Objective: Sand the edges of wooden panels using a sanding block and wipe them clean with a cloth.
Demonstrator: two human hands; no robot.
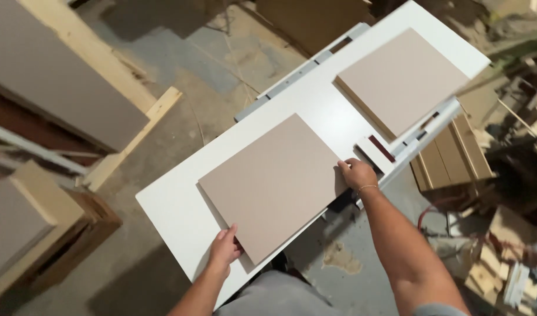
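Note:
A square beige panel lies on a long white worktable. My left hand grips the panel's near corner, fingers under its edge. At the right-hand corner my right hand holds the same panel, fingers curled on its edge. A second beige panel, thicker or stacked, rests farther along the white table, apart from the first. Beside my right hand a small white block with a dark red strip sits on the table's edge.
A grey metal rail runs along the table's far side. Large boards lean at the left, brown wooden panels stand below the table at right, and offcuts litter the dusty concrete floor.

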